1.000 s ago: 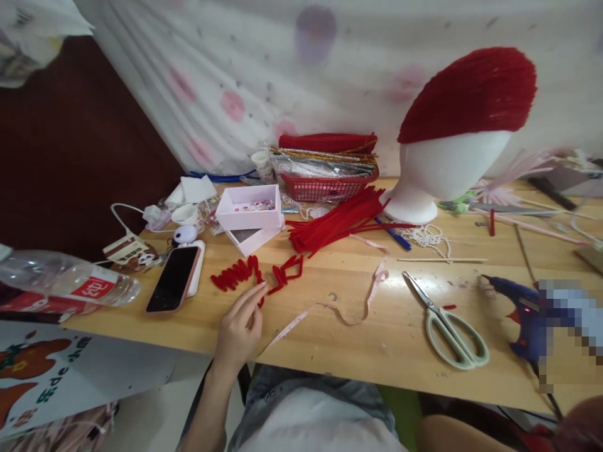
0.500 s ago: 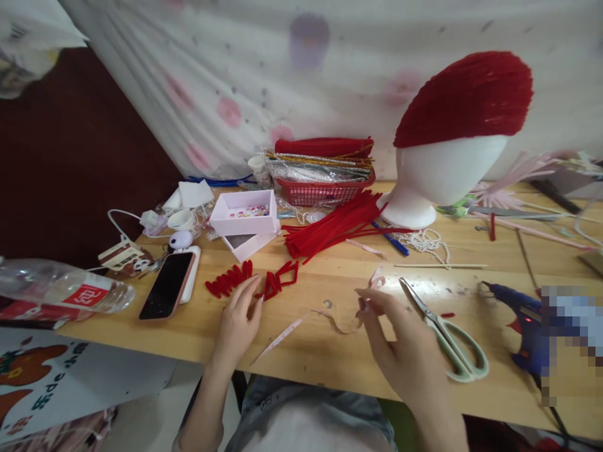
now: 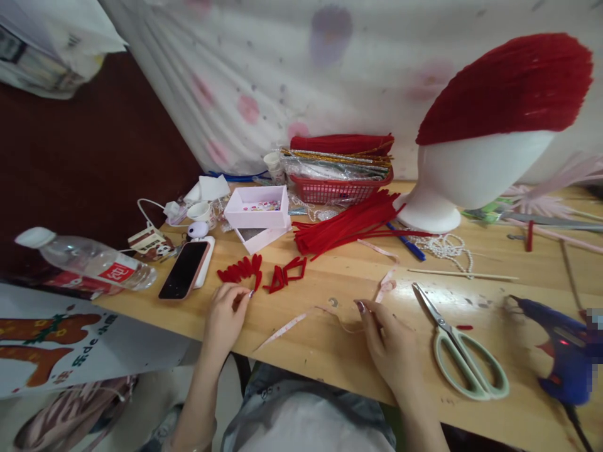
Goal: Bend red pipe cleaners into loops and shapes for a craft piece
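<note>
My left hand [image 3: 227, 317] is at the front of the table, thumb and forefinger closed at the lower end of a bent red pipe cleaner piece [image 3: 257, 280]. That piece stands at the right end of a row of short folded red pipe cleaners [image 3: 235, 270]. Just right of it lie red pipe cleaner pieces bent into angular loops [image 3: 294, 269]. My right hand [image 3: 389, 342] hovers or rests over a curled paper-like measuring tape [image 3: 287, 328], its fingers loosely bent and slightly apart, with nothing visible in them. The tape passes under that hand and shows again beyond it [image 3: 385, 285].
Scissors [image 3: 464, 358] and a blue glue gun [image 3: 551, 339] lie to the right. Behind are a red pipe cleaner bundle [image 3: 348, 226], a white box [image 3: 257, 210], a red basket [image 3: 339, 188] and a foam head [image 3: 480, 169] with a red cap. A phone [image 3: 183, 270] and bottle [image 3: 89, 257] are left.
The view has shifted, so things on the table appear further right. My left hand has drawn back toward me and left, to the end of the red row. My right hand has lowered slightly.
</note>
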`<state>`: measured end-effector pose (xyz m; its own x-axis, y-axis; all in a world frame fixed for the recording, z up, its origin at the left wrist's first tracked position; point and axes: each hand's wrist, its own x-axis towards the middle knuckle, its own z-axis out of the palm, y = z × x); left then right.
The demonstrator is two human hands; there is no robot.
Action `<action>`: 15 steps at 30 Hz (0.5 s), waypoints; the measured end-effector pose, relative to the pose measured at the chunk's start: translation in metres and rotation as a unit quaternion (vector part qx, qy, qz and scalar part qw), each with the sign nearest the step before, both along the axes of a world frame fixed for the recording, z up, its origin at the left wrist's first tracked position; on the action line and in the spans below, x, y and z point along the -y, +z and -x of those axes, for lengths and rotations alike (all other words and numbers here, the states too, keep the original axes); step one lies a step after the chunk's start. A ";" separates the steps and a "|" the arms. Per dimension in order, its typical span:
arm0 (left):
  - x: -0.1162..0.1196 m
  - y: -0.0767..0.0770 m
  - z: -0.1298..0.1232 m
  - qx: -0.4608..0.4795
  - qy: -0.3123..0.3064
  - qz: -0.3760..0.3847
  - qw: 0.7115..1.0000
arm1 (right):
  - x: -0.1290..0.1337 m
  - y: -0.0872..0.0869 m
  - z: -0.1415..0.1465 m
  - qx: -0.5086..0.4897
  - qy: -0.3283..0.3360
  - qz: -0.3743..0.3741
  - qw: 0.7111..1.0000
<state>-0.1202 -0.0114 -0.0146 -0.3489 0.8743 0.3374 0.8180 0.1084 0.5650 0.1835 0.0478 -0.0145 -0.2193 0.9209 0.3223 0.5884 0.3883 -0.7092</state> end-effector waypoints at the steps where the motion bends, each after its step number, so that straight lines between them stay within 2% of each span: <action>1: -0.001 0.002 -0.002 0.009 0.002 -0.006 1.000 | 0.001 -0.001 -0.001 -0.008 -0.009 -0.004 1.000; 5: -0.003 0.008 -0.016 0.050 0.011 -0.026 0.998 | 0.006 0.005 0.007 -0.076 -0.037 0.018 0.996; 8: -0.001 0.016 -0.034 0.101 0.001 -0.037 0.994 | 0.008 0.019 0.033 -0.198 -0.026 0.133 0.971; 10: 0.002 0.024 -0.049 0.176 -0.026 -0.040 0.983 | 0.007 0.028 0.056 -0.297 0.032 0.234 0.925; 12: 0.006 0.032 -0.064 0.258 -0.059 -0.034 0.964 | 0.004 0.035 0.077 -0.362 0.108 0.345 0.859; 14: 0.010 0.038 -0.076 0.318 -0.092 -0.013 0.943 | 0.002 0.037 0.091 -0.414 0.136 0.383 0.814; 15: 0.011 0.039 -0.079 0.337 -0.106 0.001 0.935 | 0.001 0.038 0.095 -0.432 0.140 0.385 0.803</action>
